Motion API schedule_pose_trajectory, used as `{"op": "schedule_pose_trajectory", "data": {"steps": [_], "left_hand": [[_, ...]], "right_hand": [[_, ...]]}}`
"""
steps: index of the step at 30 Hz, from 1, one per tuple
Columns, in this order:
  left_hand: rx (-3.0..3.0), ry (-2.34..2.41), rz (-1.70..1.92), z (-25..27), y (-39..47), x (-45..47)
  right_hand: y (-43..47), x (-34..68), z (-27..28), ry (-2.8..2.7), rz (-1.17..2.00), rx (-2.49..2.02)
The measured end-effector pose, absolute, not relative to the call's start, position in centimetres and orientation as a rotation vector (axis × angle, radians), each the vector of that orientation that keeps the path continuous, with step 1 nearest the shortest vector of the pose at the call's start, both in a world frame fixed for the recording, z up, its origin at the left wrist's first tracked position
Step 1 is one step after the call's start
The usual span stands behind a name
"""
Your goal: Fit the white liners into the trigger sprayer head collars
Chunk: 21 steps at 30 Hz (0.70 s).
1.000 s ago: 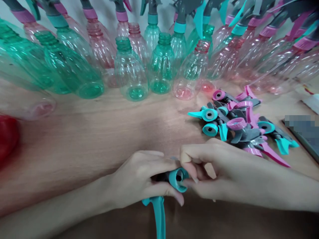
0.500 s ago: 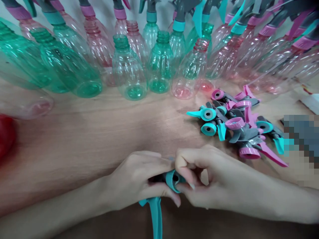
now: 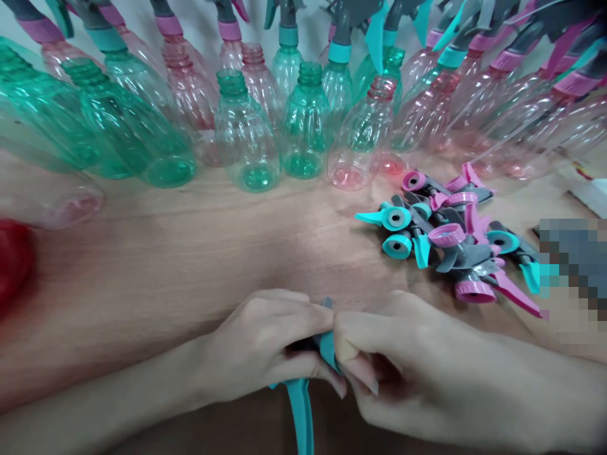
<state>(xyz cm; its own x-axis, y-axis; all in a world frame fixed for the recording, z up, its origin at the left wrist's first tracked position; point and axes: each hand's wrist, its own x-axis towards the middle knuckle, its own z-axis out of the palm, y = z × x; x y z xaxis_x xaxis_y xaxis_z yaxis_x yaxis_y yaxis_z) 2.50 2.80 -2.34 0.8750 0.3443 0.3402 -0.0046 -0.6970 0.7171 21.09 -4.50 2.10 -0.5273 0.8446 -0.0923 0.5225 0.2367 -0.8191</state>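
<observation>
My left hand is closed around a trigger sprayer head near the table's front edge. Its teal trigger points down toward me, and a teal collar sticks out between thumb and fingers. Pressed against the collar's open end is my right hand, fingers curled and pinched together. The collar's opening is covered, and whatever the right fingertips hold is hidden. Beyond my right hand lies a pile of sprayer heads, grey with pink or teal collars and triggers.
Along the back stand green and pink clear bottles. Some are uncapped, such as a green bottle and a pink bottle; others carry sprayer heads. A red object sits at the left edge. A blurred-out patch covers the right edge.
My right hand has moved in against the collar and its fingers have curled tighter, hiding the opening that showed before. The sprayer head has shifted slightly right in my left hand.
</observation>
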Motion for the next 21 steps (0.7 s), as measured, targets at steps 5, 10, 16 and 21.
{"op": "schedule_pose_trajectory", "data": {"steps": [5,10,16,21], "left_hand": [[2.322,0.294,0.56,-2.2,2.7,2.4],[2.224,0.288,0.495,-1.8,3.0,2.5],[2.085,0.4,0.419,-1.2,3.3,2.6],[2.053,0.4,0.383,-1.1,3.3,2.5]], "right_hand": [[-4.5,20.8,2.0,-2.205,1.069,-1.182],[-3.9,21.8,2.4,-2.134,1.173,-1.33],[-2.9,23.2,3.0,-2.086,1.144,-1.423],[-3.0,23.0,2.8,-2.059,1.16,-1.415]]}}
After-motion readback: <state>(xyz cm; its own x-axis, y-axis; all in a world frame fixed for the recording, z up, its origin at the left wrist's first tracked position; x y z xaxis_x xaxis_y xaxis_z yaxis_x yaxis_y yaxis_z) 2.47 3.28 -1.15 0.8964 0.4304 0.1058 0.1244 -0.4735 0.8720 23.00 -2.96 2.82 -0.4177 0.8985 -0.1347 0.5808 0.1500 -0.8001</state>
